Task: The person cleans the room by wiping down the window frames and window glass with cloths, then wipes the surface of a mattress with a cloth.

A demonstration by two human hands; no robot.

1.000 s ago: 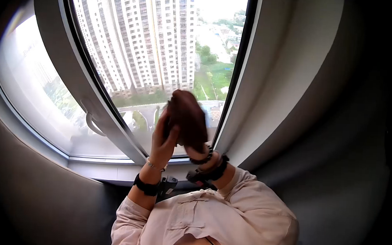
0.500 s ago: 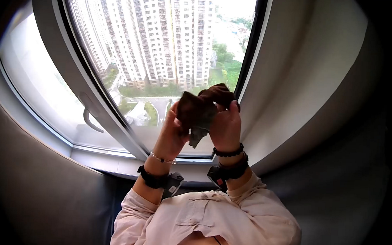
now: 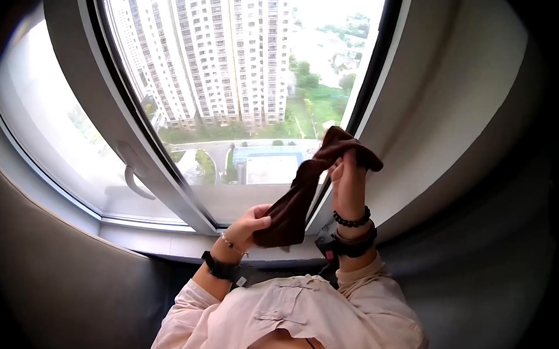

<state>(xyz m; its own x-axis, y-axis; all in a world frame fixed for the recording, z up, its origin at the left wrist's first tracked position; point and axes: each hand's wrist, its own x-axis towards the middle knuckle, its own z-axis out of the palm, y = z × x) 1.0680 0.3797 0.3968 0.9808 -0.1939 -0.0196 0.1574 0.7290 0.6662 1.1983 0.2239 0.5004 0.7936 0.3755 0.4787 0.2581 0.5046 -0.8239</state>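
A dark brown cloth (image 3: 294, 203) hangs stretched on a slant between my two hands, in front of the window. My left hand (image 3: 251, 226) grips its lower end, with the thumb lying on top of the fabric. Higher up and to the right, my right hand (image 3: 348, 177) is closed on the bunched upper end, part of which drapes over the fingers. The cloth partly covers the fingertips of both hands. It is held up near the right side of the window frame (image 3: 376, 66).
A window handle (image 3: 136, 179) sticks out from the frame post on the left. Below the glass runs a pale sill (image 3: 177, 242). A light wall (image 3: 445, 100) borders the window on the right, and a grey padded surface (image 3: 45, 245) curves along the left. Tall buildings (image 3: 235, 54) stand outside.
My hands have moved apart, the left down toward the sill and the right slightly up and to the right. The cloth, bunched before, is now drawn out long between them.
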